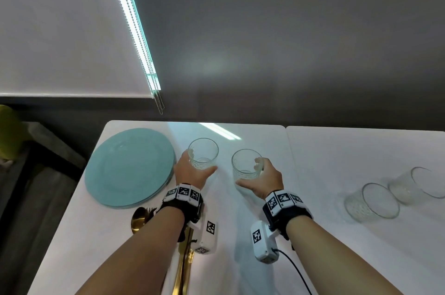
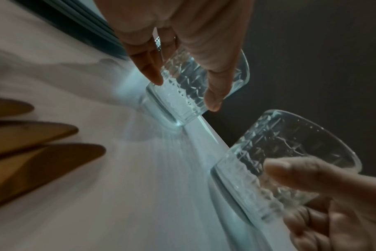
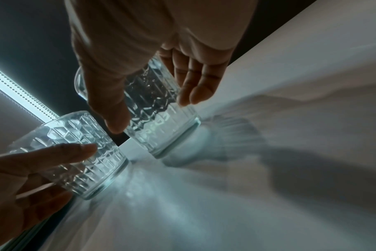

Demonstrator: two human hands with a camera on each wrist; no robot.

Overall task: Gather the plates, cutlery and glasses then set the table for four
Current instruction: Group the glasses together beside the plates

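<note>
My left hand [image 1: 201,162] grips a clear patterned glass [image 1: 204,149] just right of a stack of teal plates [image 1: 130,167]. Thumb and fingers wrap its sides in the left wrist view, where that glass [image 2: 195,79] has its base at the white table [image 1: 240,234]. A second glass [image 1: 243,160] is held the same way by my right hand [image 1: 249,173], and the right wrist view shows this glass [image 3: 159,108] upright with its base at the tabletop. Gold cutlery [image 1: 139,220] lies under my left forearm, partly hidden.
Two more clear glasses [image 1: 372,202] [image 1: 419,185] stand on the right half of the table. The table's far edge runs close behind the held glasses, before a dark wall. A window blind with a bead chain [image 1: 157,99] hangs at the back left.
</note>
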